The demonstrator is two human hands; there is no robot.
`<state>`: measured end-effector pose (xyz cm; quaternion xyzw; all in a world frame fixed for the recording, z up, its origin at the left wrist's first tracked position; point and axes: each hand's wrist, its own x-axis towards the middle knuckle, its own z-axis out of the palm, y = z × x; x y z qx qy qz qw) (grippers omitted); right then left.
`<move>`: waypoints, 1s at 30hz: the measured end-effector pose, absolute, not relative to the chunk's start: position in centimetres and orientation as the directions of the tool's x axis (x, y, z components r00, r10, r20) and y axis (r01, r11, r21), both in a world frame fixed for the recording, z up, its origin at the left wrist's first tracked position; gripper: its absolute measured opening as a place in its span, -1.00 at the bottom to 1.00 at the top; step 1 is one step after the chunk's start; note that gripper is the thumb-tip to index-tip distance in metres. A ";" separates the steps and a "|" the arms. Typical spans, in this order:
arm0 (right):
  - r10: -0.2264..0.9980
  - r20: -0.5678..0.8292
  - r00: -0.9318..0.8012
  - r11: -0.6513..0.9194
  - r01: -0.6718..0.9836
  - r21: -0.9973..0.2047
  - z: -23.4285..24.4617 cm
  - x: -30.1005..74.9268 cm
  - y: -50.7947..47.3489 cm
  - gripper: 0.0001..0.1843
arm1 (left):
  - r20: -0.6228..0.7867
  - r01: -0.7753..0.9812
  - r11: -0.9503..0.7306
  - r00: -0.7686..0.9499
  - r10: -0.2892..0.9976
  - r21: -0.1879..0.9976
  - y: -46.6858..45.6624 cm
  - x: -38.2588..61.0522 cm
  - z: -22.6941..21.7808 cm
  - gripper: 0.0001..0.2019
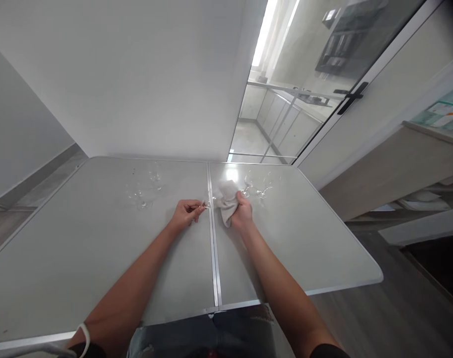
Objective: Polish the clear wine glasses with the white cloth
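My left hand pinches a clear glass, apparently a stemmed one, by its thin end near the table's centre seam. Closed around a light grey cloth, my right hand presses it at the other end of that glass. The cloth hides most of the glass's bowl. To the left of my hands stand clear stemmed glasses, faint against the table. More clear stemmed glasses are just beyond my right hand.
A pale folding table with a metal seam down its middle lies under my hands. Behind it rise a white wall and a glass door with a black handle. Wooden shelves stand at the right.
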<state>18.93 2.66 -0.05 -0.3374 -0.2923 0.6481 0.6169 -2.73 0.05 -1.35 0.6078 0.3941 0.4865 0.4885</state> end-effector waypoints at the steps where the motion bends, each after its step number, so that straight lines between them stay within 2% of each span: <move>1: 0.989 -0.095 -0.110 -0.143 -0.621 -0.771 -0.1 18.3 2.4 -0.58 | 0.190 0.008 -0.200 0.272 0.943 0.980 0.0 -2.7 -1.3 -0.56; 4: 0.934 -0.106 -0.341 -0.309 -0.624 -0.718 0.0 17.0 1.4 -0.47 | 0.150 0.007 -0.163 0.356 0.922 0.987 -0.1 -2.6 -1.2 -0.55; 7: 0.918 -0.090 -0.386 -0.326 -0.605 -0.727 0.3 16.6 0.9 -0.46 | 0.159 -0.012 -0.163 0.297 0.942 0.987 -0.2 -2.5 -1.0 -0.53; 9: 0.925 -0.057 -0.376 -0.281 -0.574 -0.770 0.7 17.1 0.9 -0.48 | 0.152 -0.006 -0.158 0.310 0.939 0.987 -0.2 -2.5 -0.9 -0.53; 12: 0.937 0.095 -0.336 -0.086 -0.485 -0.870 1.9 18.8 1.0 -0.54 | 0.118 0.023 -0.139 0.404 0.907 0.990 -0.2 -2.4 -1.1 -0.54; 13: 0.915 0.174 -0.364 0.004 -0.423 -0.906 2.4 19.5 1.0 -0.56 | 0.112 0.037 -0.141 0.434 0.894 0.989 -0.2 -2.4 -1.1 -0.55; 15: 0.795 0.327 -0.512 0.222 -0.256 -0.941 3.3 20.9 1.0 -0.60 | 0.110 0.073 -0.163 0.469 0.876 0.984 -0.2 -2.4 -1.2 -0.56; 18: 0.566 0.439 -0.698 0.566 -0.058 -0.823 4.0 21.9 1.0 -0.69 | 0.124 0.120 -0.200 0.461 0.879 0.972 -0.2 -2.3 -1.0 -0.57; 21: 0.517 0.464 -0.719 0.708 0.054 -0.704 3.9 21.5 0.9 -0.77 | 0.136 0.135 -0.214 0.437 0.889 0.967 -0.2 -2.3 -0.8 -0.58; 24: 0.628 0.447 -0.637 0.660 0.132 -0.739 4.0 20.8 0.6 -0.79 | 0.161 0.138 -0.238 0.418 0.894 0.961 -0.2 -2.1 -0.8 -0.57; 25: 0.686 0.418 -0.596 0.612 0.160 -0.775 4.2 20.7 0.4 -0.72 | 0.177 0.139 -0.251 0.401 0.899 0.958 -0.3 -2.1 -0.8 -0.57; 28: 0.807 0.252 -0.534 0.426 0.233 -0.874 4.7 20.9 0.3 -0.49 | 0.215 0.147 -0.285 0.368 0.905 0.947 -0.4 -2.0 -0.8 -0.55; 30: 0.819 0.114 -0.562 0.313 0.273 -0.909 4.9 21.4 0.4 -0.54 | 0.217 0.157 -0.294 0.379 0.899 0.943 -0.5 -1.9 -0.8 -0.55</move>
